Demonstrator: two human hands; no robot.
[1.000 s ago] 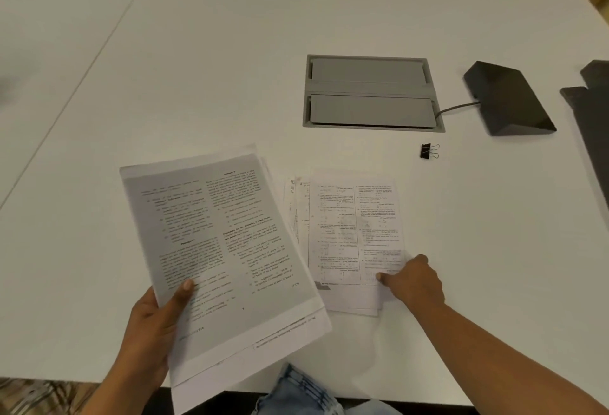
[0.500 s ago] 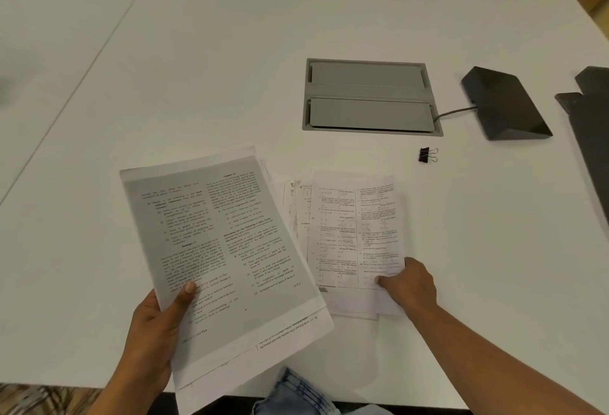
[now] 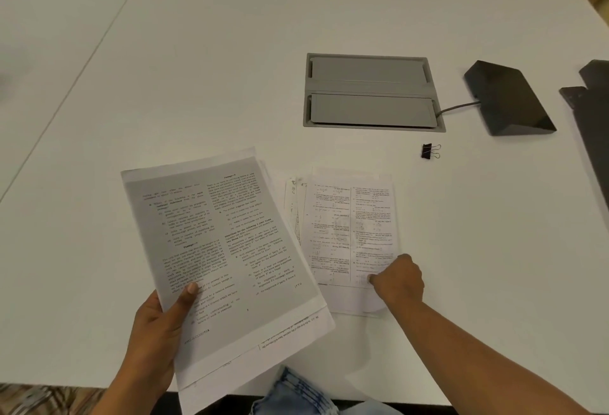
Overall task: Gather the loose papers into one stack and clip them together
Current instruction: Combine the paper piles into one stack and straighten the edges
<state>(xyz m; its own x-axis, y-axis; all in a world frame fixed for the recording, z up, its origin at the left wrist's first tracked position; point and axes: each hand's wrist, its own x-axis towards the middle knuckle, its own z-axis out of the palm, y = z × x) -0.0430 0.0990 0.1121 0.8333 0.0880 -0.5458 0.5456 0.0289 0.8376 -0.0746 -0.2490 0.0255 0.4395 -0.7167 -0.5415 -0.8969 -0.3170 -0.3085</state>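
Note:
My left hand (image 3: 161, 325) holds a bundle of printed sheets (image 3: 217, 243) above the table's near edge, thumb on top of the grey-toned top page. To its right, a few more printed papers (image 3: 349, 230) lie fanned on the white table (image 3: 197, 68). My right hand (image 3: 398, 279) pinches their lower right corner, which curls up slightly. A small black binder clip (image 3: 428, 151) lies on the table beyond these papers, to the right, apart from both hands.
A grey recessed cable hatch (image 3: 372, 93) sits in the table beyond the papers. A black wedge-shaped box (image 3: 507, 98) with a cable lies to its right. A dark object (image 3: 593, 111) is at the right edge. Jeans-clad knee (image 3: 296, 395) shows below the table edge.
My right hand has closed its fingers on the lower right corner of the papers on the table and begun lifting it. The bundle in my left hand has barely moved.

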